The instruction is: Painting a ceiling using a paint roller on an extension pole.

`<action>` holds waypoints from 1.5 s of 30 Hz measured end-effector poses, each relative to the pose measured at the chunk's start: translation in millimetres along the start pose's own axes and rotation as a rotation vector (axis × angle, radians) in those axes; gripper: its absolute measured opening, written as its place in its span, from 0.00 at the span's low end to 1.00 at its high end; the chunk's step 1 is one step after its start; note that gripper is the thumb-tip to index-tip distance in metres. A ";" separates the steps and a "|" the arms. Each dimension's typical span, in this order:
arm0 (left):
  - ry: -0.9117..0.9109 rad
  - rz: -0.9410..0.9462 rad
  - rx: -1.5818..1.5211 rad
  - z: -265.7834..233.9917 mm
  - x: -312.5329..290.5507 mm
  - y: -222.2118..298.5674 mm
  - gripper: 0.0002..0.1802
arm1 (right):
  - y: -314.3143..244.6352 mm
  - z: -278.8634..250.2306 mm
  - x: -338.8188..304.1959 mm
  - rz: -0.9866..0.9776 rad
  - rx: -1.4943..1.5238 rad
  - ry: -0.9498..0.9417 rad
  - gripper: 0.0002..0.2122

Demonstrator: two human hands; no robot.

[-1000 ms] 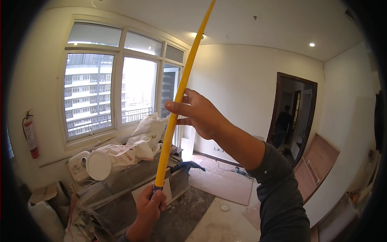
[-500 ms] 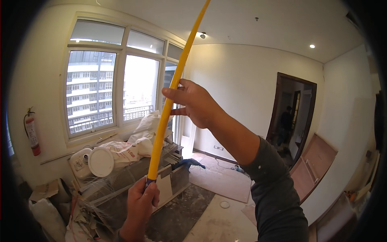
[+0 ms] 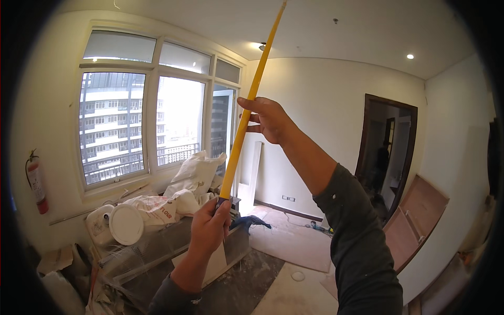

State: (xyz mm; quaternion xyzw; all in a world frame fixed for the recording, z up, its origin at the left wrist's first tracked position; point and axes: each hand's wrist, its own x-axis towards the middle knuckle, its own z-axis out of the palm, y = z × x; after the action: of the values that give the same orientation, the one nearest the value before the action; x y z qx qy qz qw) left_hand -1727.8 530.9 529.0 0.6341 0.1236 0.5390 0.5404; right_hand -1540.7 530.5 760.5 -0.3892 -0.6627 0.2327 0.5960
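A long yellow pole (image 3: 237, 149) rises in front of me, leaning right, its thin far tip close to the ceiling. Around its dark lower end my left hand (image 3: 208, 219) is closed. My right hand (image 3: 269, 120) holds the shaft higher up, thumb on the near side and fingers behind it. Whatever the tip may carry cannot be made out.
White sacks (image 3: 157, 208), a white lid (image 3: 126, 224) and a jug sit on a cluttered counter at left. A fire extinguisher (image 3: 37, 184) hangs by the window (image 3: 181, 118). Boards lie on the floor; a wooden panel (image 3: 417, 220) leans near the dark doorway (image 3: 388, 152).
Both hands and the pole have shifted right, and my left hand has come up. The pole's tip has come into view at the top. My view has turned slightly.
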 end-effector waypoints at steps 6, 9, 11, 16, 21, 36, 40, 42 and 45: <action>0.009 0.025 -0.011 22.8 77.2 -31.4 0.14 | 37.8 -46.5 54.0 0.024 -0.008 0.133 0.34; 0.029 0.018 -0.004 30.8 107.9 -48.0 0.15 | 56.0 -65.5 77.8 0.030 -0.011 0.182 0.34; 0.041 0.039 0.024 34.5 123.1 -57.3 0.15 | 62.2 -74.9 88.6 0.051 0.011 0.182 0.39; 0.031 -0.016 -0.045 31.1 130.6 -72.3 0.15 | 72.5 -74.3 92.9 0.063 -0.031 0.194 0.37; 0.030 -0.037 -0.033 11.3 93.7 -76.1 0.13 | 73.9 -52.3 69.3 0.053 -0.047 0.113 0.38; 0.117 -0.031 -0.137 -89.0 -105.0 -4.4 0.10 | -5.0 111.5 -67.2 0.010 -0.072 -0.189 0.47; 0.172 -0.107 -0.112 -113.7 -155.6 25.6 0.16 | -16.9 145.0 -92.7 -0.025 0.033 -0.287 0.50; 0.183 -0.108 -0.089 -125.4 -171.8 31.6 0.19 | -24.8 156.9 -101.1 -0.022 0.050 -0.322 0.50; 0.191 -0.051 -0.039 -135.2 -186.0 39.1 0.20 | -21.7 172.9 -99.5 -0.068 0.075 -0.323 0.46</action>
State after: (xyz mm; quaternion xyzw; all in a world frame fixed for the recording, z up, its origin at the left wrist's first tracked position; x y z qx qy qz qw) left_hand -1927.1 452.9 436.3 0.5660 0.1804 0.5852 0.5519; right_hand -1715.1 465.7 685.4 -0.3016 -0.7535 0.2966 0.5032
